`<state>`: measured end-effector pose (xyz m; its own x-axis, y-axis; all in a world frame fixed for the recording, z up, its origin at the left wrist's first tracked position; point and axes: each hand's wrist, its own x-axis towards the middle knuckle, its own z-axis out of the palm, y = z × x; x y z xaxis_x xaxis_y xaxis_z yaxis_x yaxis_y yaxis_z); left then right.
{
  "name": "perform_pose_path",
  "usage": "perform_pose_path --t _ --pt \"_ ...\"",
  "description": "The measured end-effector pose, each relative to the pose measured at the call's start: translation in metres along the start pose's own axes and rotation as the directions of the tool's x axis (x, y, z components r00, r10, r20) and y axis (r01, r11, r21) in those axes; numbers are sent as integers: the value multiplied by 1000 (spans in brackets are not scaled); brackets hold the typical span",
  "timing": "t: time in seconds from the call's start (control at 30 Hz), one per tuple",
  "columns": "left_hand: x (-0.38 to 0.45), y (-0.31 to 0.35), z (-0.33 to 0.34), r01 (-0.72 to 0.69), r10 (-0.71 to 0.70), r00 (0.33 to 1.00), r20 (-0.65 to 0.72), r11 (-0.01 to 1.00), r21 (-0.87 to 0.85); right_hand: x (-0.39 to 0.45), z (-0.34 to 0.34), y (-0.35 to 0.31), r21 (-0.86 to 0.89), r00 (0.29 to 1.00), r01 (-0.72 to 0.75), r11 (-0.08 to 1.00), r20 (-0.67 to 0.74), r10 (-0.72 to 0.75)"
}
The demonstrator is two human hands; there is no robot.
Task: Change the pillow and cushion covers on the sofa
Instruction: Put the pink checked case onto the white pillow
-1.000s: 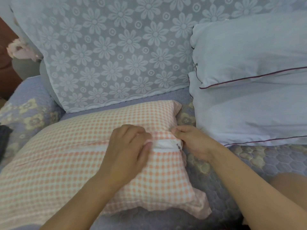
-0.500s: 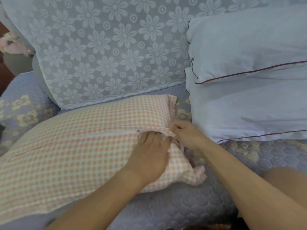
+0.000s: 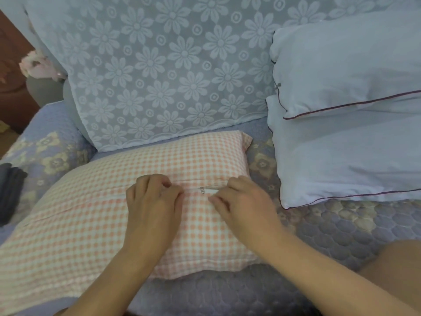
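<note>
Both forearms reach in from the near edge, bare. The left hand [image 3: 151, 202] lies knuckles up, fingers curled under. Just right of it, the right hand [image 3: 245, 201] has its fingers bent, fingertips [image 3: 213, 199] pointing left.

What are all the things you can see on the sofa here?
checked pillow: one, pink and white, lying on the seat, zip seam on top
zip pull: one, metal, on the seam between the hands
white pillows: two, dark piping, stacked at the right
lace cover: one, white flowers, over the backrest
seat cover: one, quilted purple, flowered
dark cloth: one, grey, left edge
left hand: one, fingers curled, pinching the seam
right hand: one, fingers curled, pinching the seam
</note>
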<state>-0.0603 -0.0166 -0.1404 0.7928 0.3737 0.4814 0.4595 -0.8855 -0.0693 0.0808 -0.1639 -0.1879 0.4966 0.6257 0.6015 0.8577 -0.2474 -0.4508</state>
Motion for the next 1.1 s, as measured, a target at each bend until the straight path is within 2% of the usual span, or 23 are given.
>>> perform_pose_path --t 0.07,0.17,0.3,0.47,0.57,0.63,0.77,0.83,0.9,0.97,1.03,1.1 --pt "-3 -3 -2 -48 48 999 -20 998 27 1 13 -15 -105 996 -87 991 -10 87" --pt "-6 3 -6 -102 104 994 -44 994 33 12 24 -24 -138 979 -204 969 -27 202" --pt "-4 5 -4 -76 76 997 2 996 41 17 32 -30 -99 987 -159 982 0 159" --pt "13 1 -4 -94 93 993 65 995 13 26 28 -29 -32 979 -204 979 -7 204" --pt "26 2 -4 -105 105 986 128 994 -8 28 20 -33 -90 989 -145 985 8 146" --pt "35 3 -5 -47 56 984 170 997 -56 30 14 -34 -147 994 -106 983 20 110" --pt "55 1 -13 107 -14 937 350 963 -247 34 12 -35 -162 993 -107 981 34 114" --pt "64 1 -20 155 -39 931 364 942 -297 35 13 -36 -184 988 -127 975 62 141" --pt "73 2 -25 163 -60 948 313 935 -316 39 11 -39 -222 984 -129 966 88 152" --pt "74 4 -28 109 -31 972 235 939 -326 43 7 -41 -240 986 -112 964 93 138" --pt "66 4 -27 -60 101 987 128 955 -291 44 3 -43 -234 986 -125 964 80 147" --pt "52 -2 -23 -254 267 963 48 949 -189 42 1 -45 -198 984 -135 971 85 154"
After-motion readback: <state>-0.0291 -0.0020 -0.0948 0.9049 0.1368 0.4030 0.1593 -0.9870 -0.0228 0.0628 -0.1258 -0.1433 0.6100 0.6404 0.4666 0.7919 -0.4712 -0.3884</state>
